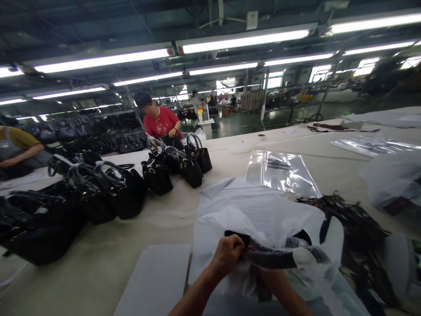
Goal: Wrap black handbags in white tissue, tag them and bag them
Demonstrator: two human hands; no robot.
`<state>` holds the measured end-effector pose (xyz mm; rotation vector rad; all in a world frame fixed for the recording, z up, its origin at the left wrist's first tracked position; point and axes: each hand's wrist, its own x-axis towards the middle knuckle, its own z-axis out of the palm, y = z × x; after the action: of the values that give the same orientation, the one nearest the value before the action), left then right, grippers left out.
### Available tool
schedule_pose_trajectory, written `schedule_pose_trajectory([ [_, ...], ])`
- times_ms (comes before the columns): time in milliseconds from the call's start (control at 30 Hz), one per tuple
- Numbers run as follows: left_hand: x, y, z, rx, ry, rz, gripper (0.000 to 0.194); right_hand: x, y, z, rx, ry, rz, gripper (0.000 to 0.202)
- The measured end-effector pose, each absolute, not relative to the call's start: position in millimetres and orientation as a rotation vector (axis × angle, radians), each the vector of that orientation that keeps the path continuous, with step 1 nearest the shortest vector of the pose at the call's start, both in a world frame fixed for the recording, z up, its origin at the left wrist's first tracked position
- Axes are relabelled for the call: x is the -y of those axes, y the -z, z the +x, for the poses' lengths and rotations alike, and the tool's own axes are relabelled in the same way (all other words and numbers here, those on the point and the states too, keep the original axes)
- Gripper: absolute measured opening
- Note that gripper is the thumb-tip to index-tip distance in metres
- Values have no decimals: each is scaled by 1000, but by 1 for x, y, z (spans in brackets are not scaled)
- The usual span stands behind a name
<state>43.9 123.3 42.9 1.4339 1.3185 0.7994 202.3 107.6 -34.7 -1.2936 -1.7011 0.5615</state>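
Observation:
A bag handle (272, 258), dark and wrapped in clear film, lies among white tissue or plastic (243, 210) near the table's front edge. My left hand (230, 251) is closed at the handle's left end, its fingers pinched beside a black piece (237, 237). What exactly it pinches is too small to tell. Under the handle passes my right forearm; my right hand (263, 268) is mostly hidden behind the handle and the wrapping, so its fingers do not show.
Black handbags (126, 193) stand in rows on the left. Clear plastic sheets (279, 171) lie beyond the wrapping, with dark straps (358, 237) to the right. White sheets (158, 281) lie front left. A person in red (162, 120) stands across the table (223, 158).

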Motion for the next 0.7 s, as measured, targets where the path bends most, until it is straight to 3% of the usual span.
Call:
schedule_pose_trajectory([
  [433,-117,-54,13,-796,-766,1041,27,-88,10,191,2106,-244,-1360,33],
  [567,-110,-58,16,-1032,-637,1598,18,-82,5,178,2050,-188,-1419,33],
  [700,-106,-53,24,-1478,-462,2194,10,-82,6,179,1859,-510,-1462,33],
])
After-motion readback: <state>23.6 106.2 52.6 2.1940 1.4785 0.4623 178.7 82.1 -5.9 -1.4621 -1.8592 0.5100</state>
